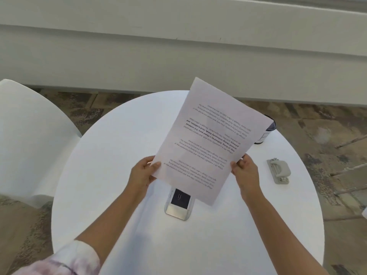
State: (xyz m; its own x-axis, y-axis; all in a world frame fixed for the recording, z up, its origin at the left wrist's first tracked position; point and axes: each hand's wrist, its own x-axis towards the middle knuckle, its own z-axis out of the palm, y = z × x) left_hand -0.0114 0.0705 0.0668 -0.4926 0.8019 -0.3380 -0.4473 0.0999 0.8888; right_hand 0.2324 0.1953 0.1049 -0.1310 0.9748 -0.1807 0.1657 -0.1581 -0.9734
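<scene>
Both hands are up over the round table [111, 175], holding a printed sheet [210, 139] in the air, its text upside down to the holder. The left hand [142, 175] pinches the sheet's left edge, thumb on top; the right hand [245, 171] grips the right edge. Under the sheet's near corner lies a clip dispenser [178, 205]. A hole punch [279, 170] sits off to the right, a mesh cup [267, 132] peeks out behind the sheet, and a white chair [29, 139] stands left.

Setting: office or meeting area. Evidence: round white table [119, 135], white chair [29, 135], patterned carpet [317, 135]. Desk supplies present: printed sheet [208, 135], hole punch [279, 170], mesh cup [267, 133], clip holder [179, 203].
</scene>
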